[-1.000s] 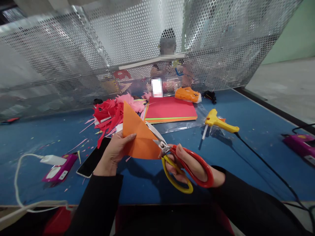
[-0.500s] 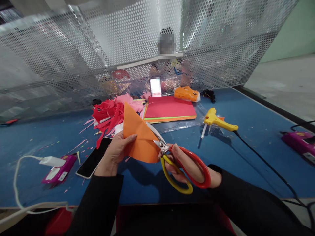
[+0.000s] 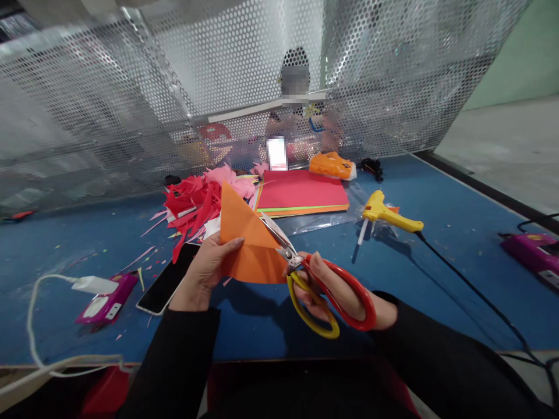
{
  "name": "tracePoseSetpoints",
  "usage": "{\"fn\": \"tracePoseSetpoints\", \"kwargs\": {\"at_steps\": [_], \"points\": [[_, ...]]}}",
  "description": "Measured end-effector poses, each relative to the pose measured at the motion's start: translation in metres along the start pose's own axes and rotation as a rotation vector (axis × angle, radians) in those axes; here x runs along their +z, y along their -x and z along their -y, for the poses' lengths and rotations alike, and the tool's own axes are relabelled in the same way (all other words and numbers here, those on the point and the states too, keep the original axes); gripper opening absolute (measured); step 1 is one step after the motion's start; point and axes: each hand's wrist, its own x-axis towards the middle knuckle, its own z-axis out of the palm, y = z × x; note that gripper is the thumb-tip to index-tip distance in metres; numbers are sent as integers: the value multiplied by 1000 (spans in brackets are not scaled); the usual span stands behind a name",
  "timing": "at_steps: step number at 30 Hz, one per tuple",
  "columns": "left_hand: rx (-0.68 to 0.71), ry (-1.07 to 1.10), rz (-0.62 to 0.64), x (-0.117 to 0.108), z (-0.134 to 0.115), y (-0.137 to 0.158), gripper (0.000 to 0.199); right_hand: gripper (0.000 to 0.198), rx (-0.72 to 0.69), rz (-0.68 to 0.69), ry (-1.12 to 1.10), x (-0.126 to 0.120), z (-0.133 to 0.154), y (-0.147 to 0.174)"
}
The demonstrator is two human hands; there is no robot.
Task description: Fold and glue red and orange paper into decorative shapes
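Note:
My left hand (image 3: pixel 213 259) pinches the left side of a folded sheet of orange paper (image 3: pixel 253 256), thumb on top. The paper is held in the air above the table, with a crease across its middle. My right hand (image 3: pixel 329 288) grips a pair of scissors (image 3: pixel 288 256) with one red and one yellow handle. Their blades lie along the paper's upper right edge, a narrow gap between them, the tips pointing up and left. Part of the lower blade is hidden by the paper.
Red and pink paper scraps (image 3: pixel 196 201) pile at the back left, beside a stack of coloured paper (image 3: pixel 303 191). A phone (image 3: pixel 168 282) and purple power strip (image 3: pixel 105 299) lie left. A yellow glue gun (image 3: pixel 391 215) with a cord lies right. Behind stands a perforated metal panel (image 3: pixel 236 64).
The scissor blades have drawn closer together, and the handles have come nearer each other. My left hand and the orange paper have barely shifted.

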Motion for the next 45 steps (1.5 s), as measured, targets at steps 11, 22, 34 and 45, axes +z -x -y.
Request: {"fn": "tracePoseSetpoints", "kwargs": {"at_steps": [11,22,34,45], "points": [[-27,16,38,3,2,2,45,61,54,32,59,-7,8,3],[-42,-6,32,9,5,4,48,56,-21,15,53,-8,-5,-2],[-82,6,34,16,9,9,51,49,-47,-65,89,6,1,-1],[-83,15,31,17,9,8,49,49,-36,-116,95,14,7,-2]]}}
